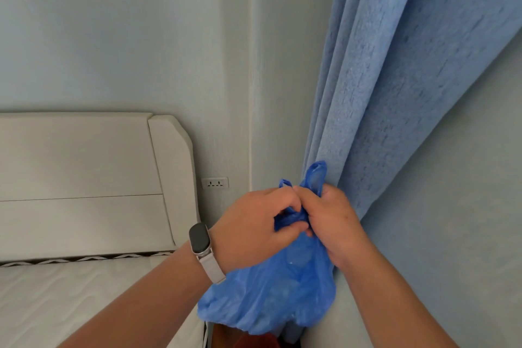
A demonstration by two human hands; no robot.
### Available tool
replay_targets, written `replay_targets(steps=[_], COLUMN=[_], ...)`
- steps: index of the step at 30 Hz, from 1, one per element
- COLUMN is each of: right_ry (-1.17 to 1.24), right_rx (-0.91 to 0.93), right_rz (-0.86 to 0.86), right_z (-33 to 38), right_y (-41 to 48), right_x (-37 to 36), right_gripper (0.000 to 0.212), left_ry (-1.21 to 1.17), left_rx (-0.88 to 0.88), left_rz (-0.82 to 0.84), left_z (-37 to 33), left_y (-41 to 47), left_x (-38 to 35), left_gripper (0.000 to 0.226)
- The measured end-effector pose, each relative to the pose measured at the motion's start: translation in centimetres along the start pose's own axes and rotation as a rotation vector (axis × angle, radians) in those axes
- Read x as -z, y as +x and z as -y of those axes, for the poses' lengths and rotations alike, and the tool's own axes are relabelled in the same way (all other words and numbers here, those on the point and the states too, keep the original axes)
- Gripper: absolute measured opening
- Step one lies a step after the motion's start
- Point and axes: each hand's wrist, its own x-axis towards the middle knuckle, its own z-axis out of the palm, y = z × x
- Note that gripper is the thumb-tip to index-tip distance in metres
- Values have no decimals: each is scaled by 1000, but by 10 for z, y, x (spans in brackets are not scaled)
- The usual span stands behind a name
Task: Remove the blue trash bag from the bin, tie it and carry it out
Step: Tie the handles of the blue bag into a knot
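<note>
The blue trash bag [271, 297] hangs in the air in front of me, its full body sagging below my hands. My left hand [251, 229] and my right hand [333, 217] meet at the bag's gathered neck, both closed on the twisted plastic. Two loose handle ends stick up above my fingers, against the curtain. A watch with a pale strap sits on my left wrist. The bin is hidden; only a dark reddish patch [254, 340] shows under the bag at the bottom edge.
A blue curtain [395, 79] hangs close behind the bag on the right. A cream bed headboard [84, 183] and a white mattress [70, 297] fill the left. A wall socket [214, 183] sits in the corner beside the headboard.
</note>
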Motion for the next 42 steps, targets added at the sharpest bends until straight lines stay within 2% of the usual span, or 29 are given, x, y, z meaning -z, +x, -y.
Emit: replay_targets(steps=[4, 5, 8, 10, 11, 13, 17, 20, 24, 26, 29, 32, 35, 39, 42], right_ry=[-2, -12, -85, -150, -176, -232, -302, -409, -545, -510, -351, -311, -211, -48, 10], right_rx=[49, 54, 89, 71, 68, 77, 130, 224, 337, 318, 187, 153, 110, 48, 49], right_rz=[-88, -109, -204, -200, -185, -164, -172, -193, -190, -165, 18, 108, 164, 243, 318], right_z=[-9, -10, -8, -7, -8, -11, -20, -26, -32, -31, -25, -25, -25, -20, -19], right_y=[1, 1, 0, -1, -1, 1, 5, 6, 5, 6, 4, 0, -1, -2, -2], right_x=[-3, -4, -6, -4, -4, -3, -4, -5, -9, -6, -5, -6, -3, 0, -1], right_gripper=[13, 16, 43, 69, 74, 63, 17, 18, 12, 16, 27, 36, 34, 43, 39], left_ry=[8, 13, 16, 24, 21, -37, -251, -332, -243, -249, -350, -354, -320, -279, -274], left_rx=[-8, -9, 7, 20, 30, 51, 94, 145, 81, 91, 138, 155, 169, 187, 224], left_rz=[37, 19, -37, -64, -83, -131, -186, -161, -106, -119, -155, -192, -218, -262, -277], left_z=[5, 5, 6, 8, 10, 12, 10, 12, 14, 16, 19, 21, 20, 20, 21], left_y=[-5, -6, -8, -10, -11, -12, -12, -13, -13, -14, -14, -12, -9, -4, -2], left_x=[1, 0, -3, -8, -9, -10, -9, -6, -4, -5, -8, -9, -8, -3, -1], left_gripper=[17, 17, 16, 14, 14, 19, 21, 21, 33, 29, 19, 19, 19, 17, 15])
